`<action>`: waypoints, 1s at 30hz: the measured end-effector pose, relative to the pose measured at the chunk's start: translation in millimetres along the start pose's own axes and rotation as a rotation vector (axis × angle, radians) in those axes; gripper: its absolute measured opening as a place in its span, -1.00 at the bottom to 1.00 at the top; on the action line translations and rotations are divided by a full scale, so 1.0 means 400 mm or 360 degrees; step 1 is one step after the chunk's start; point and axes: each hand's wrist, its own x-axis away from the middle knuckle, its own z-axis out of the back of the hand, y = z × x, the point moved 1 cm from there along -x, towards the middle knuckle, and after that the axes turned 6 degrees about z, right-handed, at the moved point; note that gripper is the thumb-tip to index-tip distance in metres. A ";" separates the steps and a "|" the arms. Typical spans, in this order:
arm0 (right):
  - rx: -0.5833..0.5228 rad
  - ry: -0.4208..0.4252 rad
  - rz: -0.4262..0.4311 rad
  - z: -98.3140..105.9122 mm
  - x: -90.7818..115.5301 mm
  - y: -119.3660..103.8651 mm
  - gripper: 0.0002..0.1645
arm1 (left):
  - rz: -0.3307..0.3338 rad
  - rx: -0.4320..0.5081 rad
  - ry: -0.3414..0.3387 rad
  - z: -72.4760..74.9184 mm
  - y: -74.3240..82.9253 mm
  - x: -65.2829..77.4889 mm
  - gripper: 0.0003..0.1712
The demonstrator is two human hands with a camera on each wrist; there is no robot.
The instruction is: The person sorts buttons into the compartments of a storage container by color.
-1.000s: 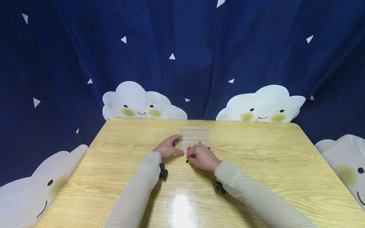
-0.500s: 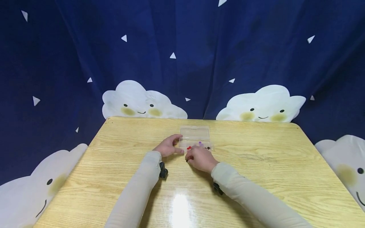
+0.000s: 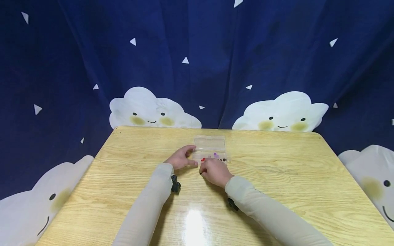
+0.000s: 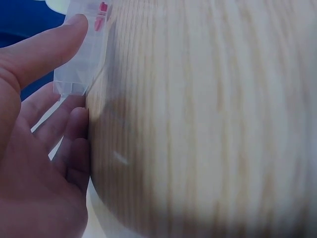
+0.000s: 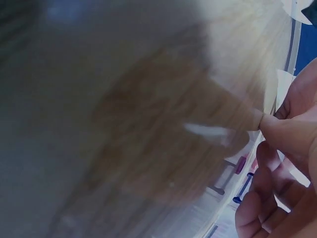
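A clear plastic box (image 3: 209, 144) stands with its lid raised toward the back of the table. Red (image 3: 202, 160), purple (image 3: 215, 155) and dark (image 3: 223, 160) small round-headed pieces lie inside. My left hand (image 3: 182, 158) holds the box's left end, thumb at the front and forefinger at the back. In the left wrist view, its thumb (image 4: 69, 37) overlaps the clear wall. My right hand (image 3: 214, 172) bends down in front of the box and pinches low by the tabletop. At its fingertips a small dark piece (image 3: 200, 173) is almost wholly covered.
The wooden table (image 3: 138, 147) reaches back to a dark blue curtain (image 3: 154, 51) with white triangles and smiling clouds. A black wrist camera (image 3: 175, 184) sits on the left sleeve, another (image 3: 232, 204) under the right.
My right hand has shifted slightly left and its fingertips have closed over the small dark piece, which showed below them before. More of the box's contents are visible. My left hand stays put.
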 end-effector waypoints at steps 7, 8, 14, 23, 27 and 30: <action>-0.0031 0.0052 -0.0043 0.003 0.001 0.002 -0.83 | -0.0003 0.0006 0.0001 0.001 0.000 -0.002 -0.13; -0.0052 0.0044 -0.0068 0.003 0.001 0.004 -0.82 | -0.0004 0.0005 0.0002 0.001 0.001 -0.002 -0.13; -0.0069 0.0029 -0.0080 0.003 0.002 0.010 -0.85 | -0.0001 0.0007 0.0000 0.000 0.000 -0.003 -0.13; -0.0059 0.0014 -0.0040 0.001 0.003 0.016 -0.87 | 0.0010 0.0002 -0.0001 -0.001 -0.003 -0.006 -0.13; -0.0085 0.0006 -0.0024 0.004 0.003 0.018 -0.87 | 0.0008 0.0000 0.0006 0.000 -0.001 -0.005 -0.13; -0.0104 -0.0004 -0.0025 0.004 0.002 0.021 -0.87 | 0.0013 -0.0005 0.0012 0.000 -0.001 -0.003 -0.12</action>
